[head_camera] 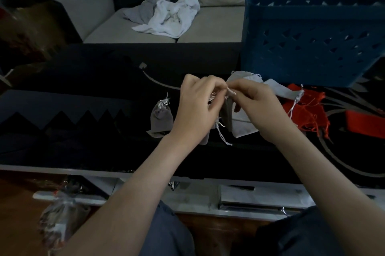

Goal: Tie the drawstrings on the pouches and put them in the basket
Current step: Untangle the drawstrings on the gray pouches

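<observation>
My left hand [198, 105] and my right hand [256, 107] meet above the dark table, both pinching the white drawstring of a small grey pouch [227, 114] that hangs between them. A second grey pouch [161, 117] with a gathered top lies on the table just left of my left hand. Light grey pouches [277, 89] and red pouches [306, 110] lie in a loose pile to the right. The blue plastic basket [312, 32] stands at the back right, beyond the pile.
A pale cable tie [154, 80] lies behind my hands. White and grey cloths [166, 16] sit on the sofa beyond the table. A red flat object [364, 123] lies at the far right. A plastic bag [60, 218] sits on the floor at the lower left.
</observation>
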### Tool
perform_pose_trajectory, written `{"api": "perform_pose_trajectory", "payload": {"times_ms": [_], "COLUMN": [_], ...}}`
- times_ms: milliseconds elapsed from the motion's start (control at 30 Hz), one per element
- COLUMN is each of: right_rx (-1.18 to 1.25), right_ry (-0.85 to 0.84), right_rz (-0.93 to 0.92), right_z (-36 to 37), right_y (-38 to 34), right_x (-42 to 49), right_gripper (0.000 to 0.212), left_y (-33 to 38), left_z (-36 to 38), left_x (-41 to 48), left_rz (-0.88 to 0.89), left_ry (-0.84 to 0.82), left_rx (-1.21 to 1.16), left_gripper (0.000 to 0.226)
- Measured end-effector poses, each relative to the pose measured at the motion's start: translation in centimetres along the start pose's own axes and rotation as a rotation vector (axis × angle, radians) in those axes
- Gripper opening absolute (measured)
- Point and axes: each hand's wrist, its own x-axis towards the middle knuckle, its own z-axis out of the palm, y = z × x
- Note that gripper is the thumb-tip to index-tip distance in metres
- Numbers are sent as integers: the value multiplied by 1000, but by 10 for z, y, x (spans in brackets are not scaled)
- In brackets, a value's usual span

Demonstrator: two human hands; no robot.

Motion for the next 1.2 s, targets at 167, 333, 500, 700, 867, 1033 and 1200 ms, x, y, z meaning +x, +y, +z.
{"api": "perform_pose_trajectory", "payload": {"times_ms": [167, 333, 500, 700, 867, 1033, 1200], "right_rx": [-9, 2, 72, 152, 90, 31, 35], "right_ry": [79, 71, 85, 105, 91, 80, 66], "right_rz": [-66, -66, -23, 40, 76, 93, 108], "right_z": [-1, -1, -1, 0, -1, 0, 2], "right_y": [0, 1, 2, 3, 5, 5, 3], "right_x": [0, 1, 2, 3, 3, 4, 4], "right_gripper": [22, 26, 21, 17, 13, 13, 13], "left_y": [4, 5, 5, 1, -2, -1, 0], "left_z": [-2, -2, -1, 2, 5, 6, 5], "left_x": [-2, -3, -3, -2, -4, -7, -4], "left_rz": [-15, -35, 7, 74, 47, 12, 102], "left_ry": [40, 96, 104, 136, 82, 64, 182], "left_rx": [-19, -27, -9, 34, 56, 122, 483], "left_gripper": [12, 12, 14, 17, 17, 20, 10]}}
